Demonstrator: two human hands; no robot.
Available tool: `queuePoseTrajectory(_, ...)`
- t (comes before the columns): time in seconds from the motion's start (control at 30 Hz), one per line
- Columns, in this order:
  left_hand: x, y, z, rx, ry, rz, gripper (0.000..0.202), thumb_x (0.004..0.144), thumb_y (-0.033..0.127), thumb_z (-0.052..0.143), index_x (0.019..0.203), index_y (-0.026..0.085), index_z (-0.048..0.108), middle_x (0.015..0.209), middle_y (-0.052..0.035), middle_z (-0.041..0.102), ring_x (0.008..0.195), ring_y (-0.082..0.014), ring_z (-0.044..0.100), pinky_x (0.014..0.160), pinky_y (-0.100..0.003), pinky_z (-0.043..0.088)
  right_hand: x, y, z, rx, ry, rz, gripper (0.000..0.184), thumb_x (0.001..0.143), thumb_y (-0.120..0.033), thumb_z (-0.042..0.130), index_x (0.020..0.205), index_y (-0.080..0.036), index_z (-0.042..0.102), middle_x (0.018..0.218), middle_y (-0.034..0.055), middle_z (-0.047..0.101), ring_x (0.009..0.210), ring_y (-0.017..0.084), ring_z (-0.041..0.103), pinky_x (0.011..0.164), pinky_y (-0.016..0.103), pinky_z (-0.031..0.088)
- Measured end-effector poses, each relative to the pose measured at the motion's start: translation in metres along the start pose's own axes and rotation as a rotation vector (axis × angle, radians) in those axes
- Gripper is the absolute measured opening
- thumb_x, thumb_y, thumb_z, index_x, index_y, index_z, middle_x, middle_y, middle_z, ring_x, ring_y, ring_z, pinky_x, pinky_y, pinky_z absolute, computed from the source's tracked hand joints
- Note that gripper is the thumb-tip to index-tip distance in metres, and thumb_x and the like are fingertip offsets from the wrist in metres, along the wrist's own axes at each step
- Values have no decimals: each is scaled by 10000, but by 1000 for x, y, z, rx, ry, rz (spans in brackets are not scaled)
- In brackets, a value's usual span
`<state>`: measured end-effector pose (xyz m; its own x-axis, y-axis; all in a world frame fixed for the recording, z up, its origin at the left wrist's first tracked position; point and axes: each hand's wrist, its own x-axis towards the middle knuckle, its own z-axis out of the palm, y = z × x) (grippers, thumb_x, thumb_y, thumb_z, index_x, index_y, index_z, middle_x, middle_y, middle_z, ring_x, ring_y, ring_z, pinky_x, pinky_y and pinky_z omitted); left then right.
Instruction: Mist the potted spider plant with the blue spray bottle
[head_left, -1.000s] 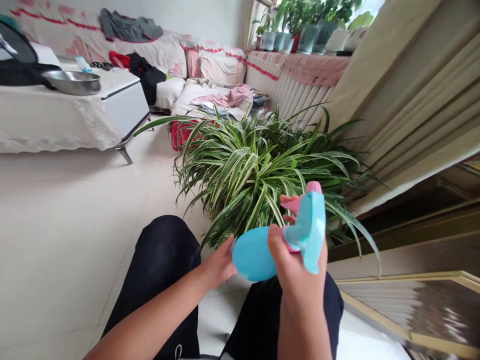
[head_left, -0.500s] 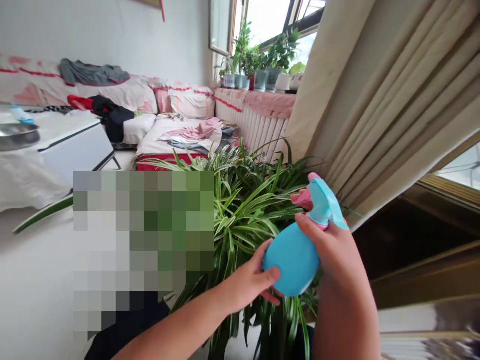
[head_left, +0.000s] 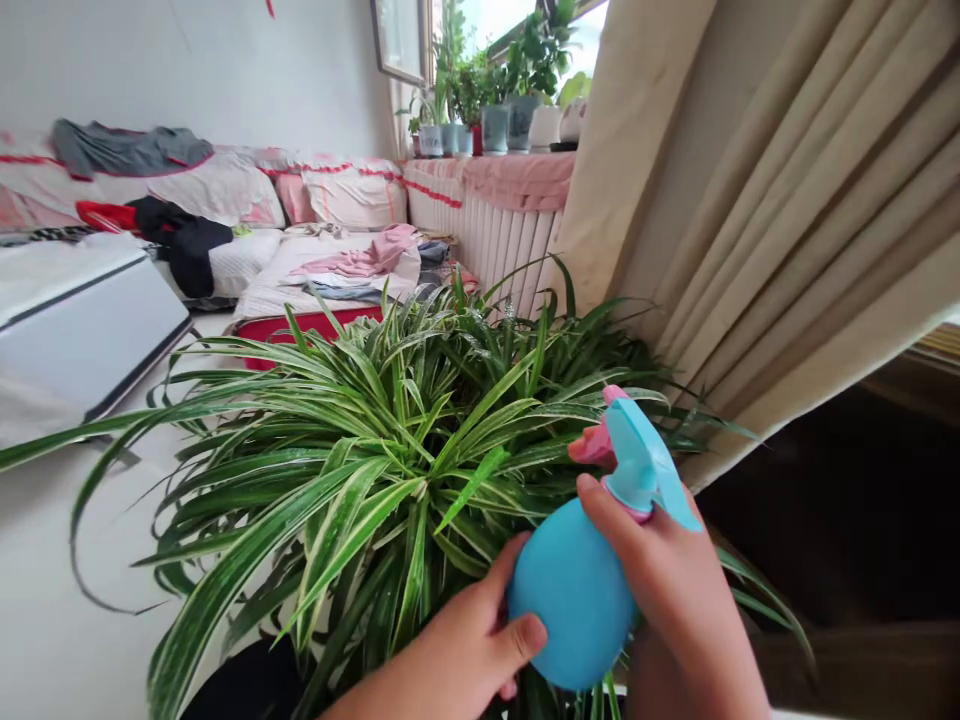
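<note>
A round blue spray bottle with a light blue head and pink trigger is tilted in front of me, its pink nozzle pointing toward the leaves. My left hand wraps round the lower side of its body, thumb on the front. My right hand grips the neck below the spray head, with fingers at the pink trigger. Under and beyond the bottle spreads a large spider plant with long green and cream striped leaves. Some far leaves glisten, apparently wet.
A beige curtain hangs close on the right. Behind the plant is a low bed with a pink garment. Potted plants line the windowsill. A white table stands at the left.
The bottle and both hands sit lower in the view, still gripping the same way. My view has shifted closer to the plant, and the room behind has slid left.
</note>
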<state>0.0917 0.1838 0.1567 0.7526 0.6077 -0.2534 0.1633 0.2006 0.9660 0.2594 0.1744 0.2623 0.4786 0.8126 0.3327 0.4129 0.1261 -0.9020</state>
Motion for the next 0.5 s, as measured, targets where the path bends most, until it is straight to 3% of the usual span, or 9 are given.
queuePoseTrajectory(0.07,0,-3,6,170,7,41,1020,776,802,395,1543,174,155,850,-91,656,598,-167,543,560,-284,427,-3,0,-6,-17,-20,-35,241,740,-332,654,966,-252,671,920,42,718,758,213,667,648,317,539)
queuePoseTrajectory(0.13,-1,-5,10,287,11,79,996,802,782,370,1538,138,179,844,-116,680,669,-218,593,592,-301,440,-6,0,-11,-30,-51,-51,300,767,-331,646,1058,-261,664,977,49,721,751,209,669,613,300,534)
queuePoseTrajectory(0.27,-8,1,13,287,-12,101,903,837,686,454,1538,171,212,895,-120,711,764,-265,653,661,-317,487,-13,1,-15,-59,-171,-50,474,815,-332,637,1285,-295,587,1139,63,705,766,202,680,606,291,547)
queuePoseTrajectory(0.37,-17,13,11,329,39,96,845,834,644,502,1525,213,277,1179,-173,653,999,-324,641,807,-379,517,-19,0,-18,-58,-196,-49,510,831,-353,634,1334,-320,554,1194,56,687,821,210,688,674,308,564)
queuePoseTrajectory(0.5,-26,27,9,478,109,33,835,797,628,563,1498,225,355,1415,-200,476,1264,-394,496,1020,-485,443,-30,-8,-21,-45,-145,25,534,841,-417,618,1357,-318,527,1165,61,690,664,187,655,577,307,548)
